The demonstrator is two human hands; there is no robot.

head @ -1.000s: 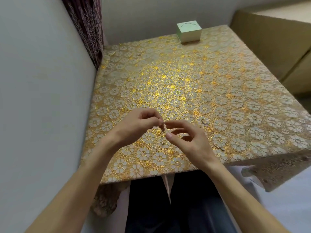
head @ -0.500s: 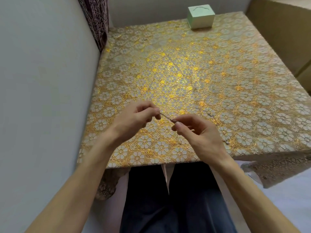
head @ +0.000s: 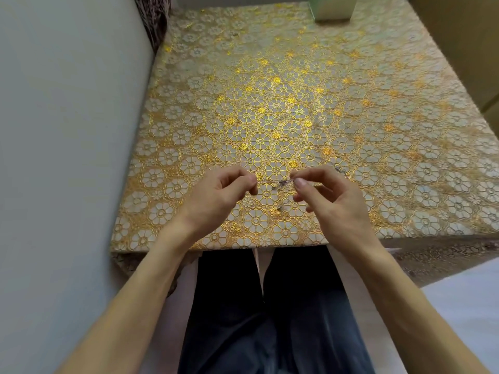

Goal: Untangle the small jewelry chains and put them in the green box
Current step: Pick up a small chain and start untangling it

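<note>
Gold-patterned cloth (head: 189, 136) covers the worktop (head: 243, 242) where a seated person works a fine jewelry chain (head: 266, 183) apart. The strand is drawn nearly level between two hands held just above the near edge. The left hand (head: 216, 195) pinches one end between thumb and forefinger, its other fingers curled in. The right hand (head: 332, 198) pinches the other end the same way, its remaining fingers loosely bent beneath.

A small dark snarl (head: 283, 182) sits on the strand close to the right fingertips. A tiny dark piece (head: 279, 207) shows just below it, too small to say whether it hangs from the chain or lies on the cloth. Another dark fleck (head: 337, 168) beside the right forefinger may be more chain; that cannot be told.

The green box (head: 333, 9), the chain's destination, stands at the far edge of the worktop, well apart from the hands. The top of the frame cuts it off, so whether it is open cannot be seen. On this evidence the untangling is under way and no chain looks ready for the box.

The risk lies in the pull. Drawing the ends straight apart is likely to tighten the snarl rather than loosen it, and links this fine could stretch or snap. A slipped pinch would drop the strand onto the busy gold pattern, where it would be hard to find, or over the near edge onto the dark trousers (head: 256, 319) below
</note>
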